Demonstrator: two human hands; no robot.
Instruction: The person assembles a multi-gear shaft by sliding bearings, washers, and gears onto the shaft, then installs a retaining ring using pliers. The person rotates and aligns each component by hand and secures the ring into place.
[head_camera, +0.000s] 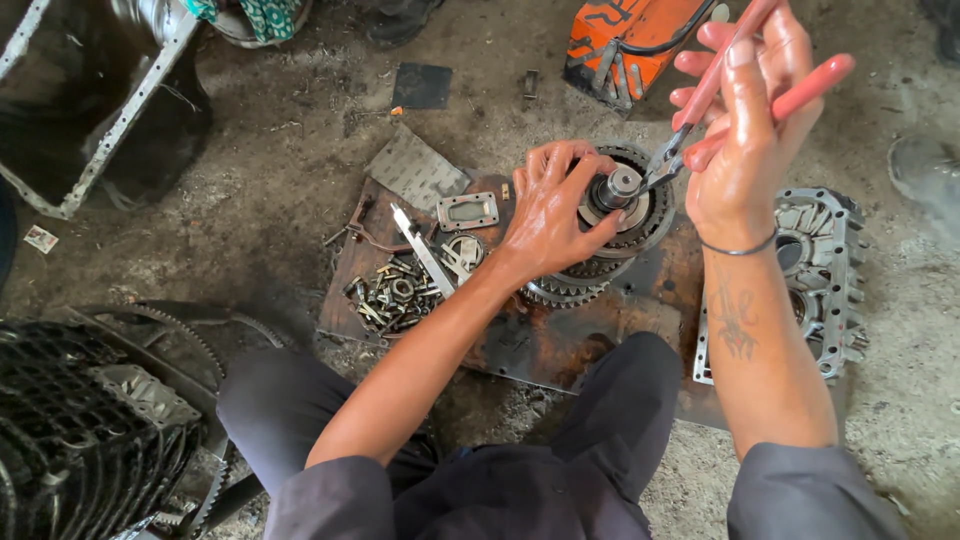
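The left hand (548, 212) is pressing down on the gear cluster (615, 225), its grip clamped around the upper gear, standing on a rusty steel plate (560, 340) on the floor. The right hand (745, 150) is squeezing red-handled pliers (700, 105), grip closed on the handles, tips biting at the shaft end (620, 186). Risk: tips slipping off could be jabbing the left fingers (585, 160), or a freed ring flying into the loose bolts (392, 295).

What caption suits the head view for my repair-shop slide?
Left hand steadies a gear stack while right hand works red-handled pliers at its shaft.
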